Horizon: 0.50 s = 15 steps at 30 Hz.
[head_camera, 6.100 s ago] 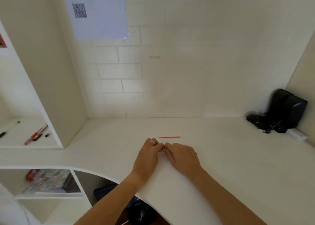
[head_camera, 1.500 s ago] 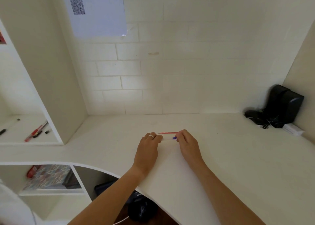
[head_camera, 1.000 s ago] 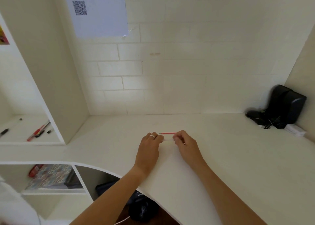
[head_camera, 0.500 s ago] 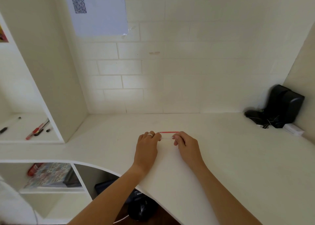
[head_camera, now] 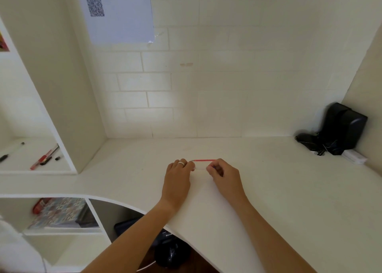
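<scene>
A thin red pen refill (head_camera: pixel 203 160) lies on the white desk (head_camera: pixel 289 190), just beyond my fingertips. Between my hands a short clear pen barrel (head_camera: pixel 200 168) runs left to right, hard to make out against the desk. My left hand (head_camera: pixel 177 181), with a ring on one finger, pinches the barrel's left end. My right hand (head_camera: pixel 225 175) has its fingers curled around the right end, and something small and dark shows inside those fingers. Both wrists rest low over the desk.
A black device with cables (head_camera: pixel 339 130) sits in the far right corner beside a small white box (head_camera: pixel 354 157). Left shelf (head_camera: pixel 31 169) holds red and black pens (head_camera: pixel 44 157). A lower cubby holds a patterned book (head_camera: pixel 60 212). A QR-code sheet (head_camera: pixel 115 12) hangs on the wall.
Six seconds ago my hands were pressed together nearer to me. They have since moved forward to the red refill and spread apart along the clear barrel. Little has moved in the last half second.
</scene>
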Tool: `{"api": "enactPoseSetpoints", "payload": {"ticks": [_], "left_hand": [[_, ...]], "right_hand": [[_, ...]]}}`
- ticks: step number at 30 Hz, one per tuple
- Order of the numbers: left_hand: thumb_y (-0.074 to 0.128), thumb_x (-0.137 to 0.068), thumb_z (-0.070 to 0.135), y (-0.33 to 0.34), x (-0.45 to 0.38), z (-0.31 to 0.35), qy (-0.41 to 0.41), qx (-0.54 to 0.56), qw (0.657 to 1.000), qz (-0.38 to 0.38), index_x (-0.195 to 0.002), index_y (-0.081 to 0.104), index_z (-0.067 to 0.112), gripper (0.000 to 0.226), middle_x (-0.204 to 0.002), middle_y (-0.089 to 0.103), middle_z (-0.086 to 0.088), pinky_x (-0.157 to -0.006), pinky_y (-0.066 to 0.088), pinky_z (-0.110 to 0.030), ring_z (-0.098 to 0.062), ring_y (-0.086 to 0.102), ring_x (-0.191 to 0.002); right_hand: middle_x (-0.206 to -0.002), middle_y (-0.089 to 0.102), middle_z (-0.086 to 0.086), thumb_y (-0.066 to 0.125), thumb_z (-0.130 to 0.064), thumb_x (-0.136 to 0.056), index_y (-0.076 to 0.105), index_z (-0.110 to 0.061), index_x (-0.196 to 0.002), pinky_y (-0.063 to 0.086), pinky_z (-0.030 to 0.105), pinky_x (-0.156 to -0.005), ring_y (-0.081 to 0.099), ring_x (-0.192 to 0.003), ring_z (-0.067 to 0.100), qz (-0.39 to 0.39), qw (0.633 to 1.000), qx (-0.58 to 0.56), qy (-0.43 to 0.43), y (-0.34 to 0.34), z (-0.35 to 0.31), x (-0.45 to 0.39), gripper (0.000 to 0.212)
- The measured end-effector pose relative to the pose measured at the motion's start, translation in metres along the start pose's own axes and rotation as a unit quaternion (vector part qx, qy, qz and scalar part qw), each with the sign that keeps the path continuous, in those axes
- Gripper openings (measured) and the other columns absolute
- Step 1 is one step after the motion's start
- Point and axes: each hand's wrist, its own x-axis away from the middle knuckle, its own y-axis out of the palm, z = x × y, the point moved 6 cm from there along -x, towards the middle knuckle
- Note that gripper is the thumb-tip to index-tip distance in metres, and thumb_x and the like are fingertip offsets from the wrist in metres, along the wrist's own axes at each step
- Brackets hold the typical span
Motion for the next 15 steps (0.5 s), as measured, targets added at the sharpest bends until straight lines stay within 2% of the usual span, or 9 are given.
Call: {"api": "enactPoseSetpoints", "payload": {"ticks": [3, 7, 10, 15], "left_hand": [[0.052, -0.075, -0.010, -0.0008, 0.0002, 0.0008, 0.000, 0.006, 1.000, 0.000, -0.095, 0.063, 0.017, 0.036, -0.090, 0.061, 0.001, -0.083, 0.041, -0.029, -0.020, 0.049, -0.088], [0.052, -0.075, -0.011, 0.0004, -0.0001, 0.0003, 0.003, 0.007, 1.000, -0.002, -0.096, 0.063, 0.018, 0.037, -0.091, 0.061, 0.002, -0.085, 0.042, -0.031, -0.019, 0.051, -0.089], [0.053, -0.076, -0.010, -0.0005, 0.0010, 0.0008, -0.001, 0.014, 1.000, -0.001, -0.096, 0.062, 0.018, 0.035, -0.091, 0.060, 0.002, -0.085, 0.042, -0.031, -0.017, 0.046, -0.090], [0.052, -0.077, -0.010, -0.0009, 0.0013, -0.0005, -0.006, 0.003, 1.000, 0.007, -0.098, 0.064, 0.017, 0.037, -0.092, 0.061, 0.002, -0.088, 0.043, -0.030, -0.019, 0.052, -0.090]], "right_hand": [[-0.069, 0.067, -0.006, 0.066, -0.012, -0.092, 0.068, -0.020, -0.081, 0.044, 0.012, -0.061, 0.056, -0.059, 0.005, -0.001, 1.000, -0.006, 0.004, -0.0007, 0.0029, -0.0005, 0.014], [-0.071, 0.067, -0.006, 0.067, -0.009, -0.092, 0.070, -0.019, -0.084, 0.051, 0.017, -0.065, 0.061, -0.065, 0.007, 0.005, 1.000, -0.001, 0.002, -0.0010, 0.0058, -0.0006, 0.014], [-0.073, 0.066, -0.012, 0.068, -0.008, -0.090, 0.072, -0.021, -0.085, 0.044, 0.011, -0.066, 0.059, -0.070, 0.003, 0.017, 0.999, 0.030, -0.021, -0.0010, 0.0054, -0.0016, 0.014], [-0.075, 0.064, -0.013, 0.064, -0.008, -0.093, 0.068, -0.019, -0.084, 0.039, 0.009, -0.065, 0.057, -0.071, 0.004, 0.053, 0.995, 0.077, -0.046, -0.0037, 0.0040, -0.0022, 0.015]]}}
